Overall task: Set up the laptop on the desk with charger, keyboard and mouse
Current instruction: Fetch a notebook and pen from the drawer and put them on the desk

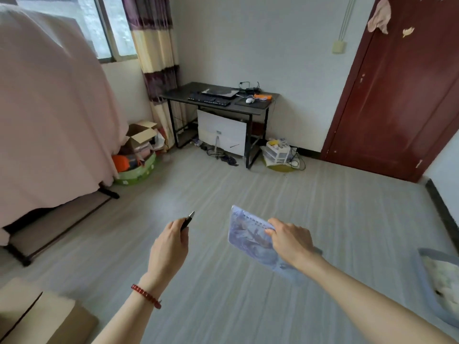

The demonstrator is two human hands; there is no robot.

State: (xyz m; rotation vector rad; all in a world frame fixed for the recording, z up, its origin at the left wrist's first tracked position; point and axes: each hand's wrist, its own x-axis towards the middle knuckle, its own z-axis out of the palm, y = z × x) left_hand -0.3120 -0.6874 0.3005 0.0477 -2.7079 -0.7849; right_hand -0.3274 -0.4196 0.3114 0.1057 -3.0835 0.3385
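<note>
the left hand (171,240) grips a dark pen (187,220), tip pointing up and away. the right hand (289,240) pinches a bluish booklet (248,234) by its edge. both are held out over the floor, well apart from the desk (250,109) by the far wall. there the closed laptop (219,92) lies just behind the keyboard (208,99), with the white mouse (249,100) to their right.
</note>
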